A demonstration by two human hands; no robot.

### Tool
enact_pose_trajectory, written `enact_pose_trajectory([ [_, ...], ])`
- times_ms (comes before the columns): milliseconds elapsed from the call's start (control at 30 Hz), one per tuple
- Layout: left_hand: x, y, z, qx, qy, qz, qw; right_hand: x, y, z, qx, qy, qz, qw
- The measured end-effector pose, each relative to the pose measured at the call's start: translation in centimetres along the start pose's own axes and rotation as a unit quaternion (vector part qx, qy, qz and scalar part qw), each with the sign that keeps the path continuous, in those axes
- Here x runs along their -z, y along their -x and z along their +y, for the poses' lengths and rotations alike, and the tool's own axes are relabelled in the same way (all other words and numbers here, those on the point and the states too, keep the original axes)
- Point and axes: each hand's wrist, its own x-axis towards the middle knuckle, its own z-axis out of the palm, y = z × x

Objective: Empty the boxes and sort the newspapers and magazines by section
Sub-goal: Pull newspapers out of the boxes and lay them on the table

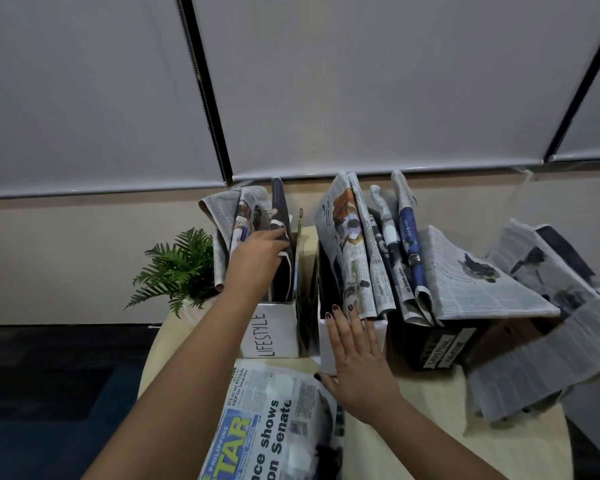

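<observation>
Two hands at work: left hand (pixel 257 252) curled on upright magazine (pixel 282 237) in Lifestyle box (pixel 271 336), long axis vertical; right hand (pixel 355 362) flat, spread against neighbouring box (pixel 326 348).

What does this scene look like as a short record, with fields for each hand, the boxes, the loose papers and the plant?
left hand: left hand reaches into the LIFESTYLE box, fingers on the dark magazine standing in it
right hand: right hand lies flat, fingers straight, against the white box
boxes: both hold upright newspapers; a black box stands further right
loose papers: Philippine Star newspaper lies flat on the table; an opened newspaper drapes at the right
plant: fern left of the boxes
</observation>
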Motion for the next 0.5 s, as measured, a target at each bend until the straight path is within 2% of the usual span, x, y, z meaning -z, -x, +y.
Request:
enact_pose_trajectory([
  [100, 2.4, 0.6, -0.1, 0.04, 0.101, 0.107, 0.988, 0.1, -0.1, 0.3, 0.007, -0.022, -0.038, 0.999],
  [267, 8.0, 1.3, 0.9, 0.092, 0.194, 0.264, 0.941, 0.9, -0.2, 0.9, 0.017, -0.045, -0.11, 0.993],
  [367, 11.7, 1.6, 2.5, 0.102, 0.227, 0.322, 0.913, 2.6, -0.5, 1.1, 0.015, -0.136, -0.123, 0.983],
  [433, 13.9, 1.9, 3.7, 0.103, 0.234, 0.337, 0.906, 4.0, -0.8, 1.1, -0.001, -0.254, -0.085, 0.964],
  [500, 15.6, 2.1, 4.7, 0.107, 0.239, 0.33, 0.907, 5.3, -1.0, 1.0, -0.04, -0.371, -0.003, 0.928],
])
